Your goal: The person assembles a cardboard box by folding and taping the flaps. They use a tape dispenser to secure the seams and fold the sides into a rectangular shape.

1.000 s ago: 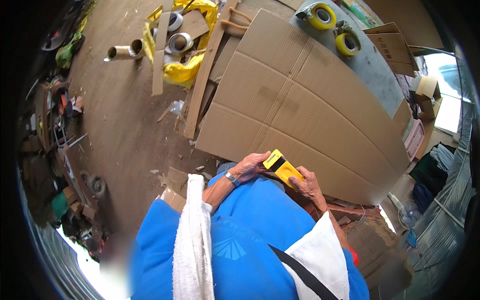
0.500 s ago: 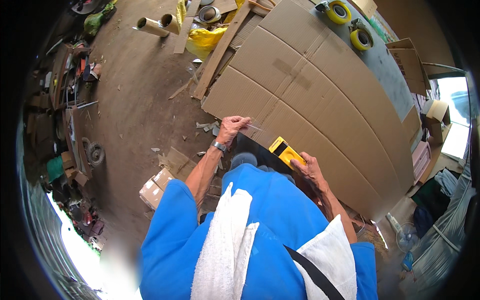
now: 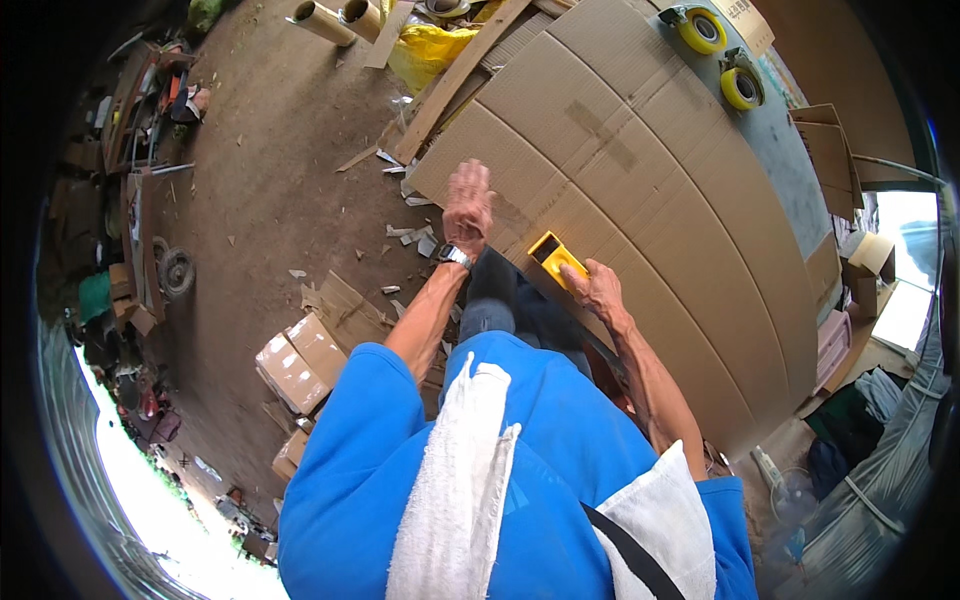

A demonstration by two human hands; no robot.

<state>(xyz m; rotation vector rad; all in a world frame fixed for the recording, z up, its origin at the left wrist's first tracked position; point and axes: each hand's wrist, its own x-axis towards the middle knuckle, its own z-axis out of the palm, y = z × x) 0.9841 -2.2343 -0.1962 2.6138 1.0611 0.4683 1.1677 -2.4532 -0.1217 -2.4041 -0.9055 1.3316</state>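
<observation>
A big flattened cardboard sheet (image 3: pixel 650 190) lies across a table in front of me. My left hand (image 3: pixel 468 205) is stretched out flat on its near left edge, fingers together pressing down; a watch sits on that wrist. My right hand (image 3: pixel 597 290) grips a yellow utility knife (image 3: pixel 555 258) at the sheet's near edge, its tip pointing toward the left hand. A white towel (image 3: pixel 455 490) hangs over my blue shirt.
Two yellow tape rolls (image 3: pixel 720 60) sit on the far grey table top. Cardboard tubes (image 3: pixel 335 18), a wooden plank (image 3: pixel 460 80) and a yellow bag (image 3: pixel 430 50) lie on the dirt floor. Small cardboard boxes (image 3: pixel 300 365) and scraps sit at my lower left; clutter lines the left wall.
My left hand left the knife and reached forward and left onto the cardboard's edge. The right hand keeps the knife, now lower against the sheet's near edge. My head tilted forward.
</observation>
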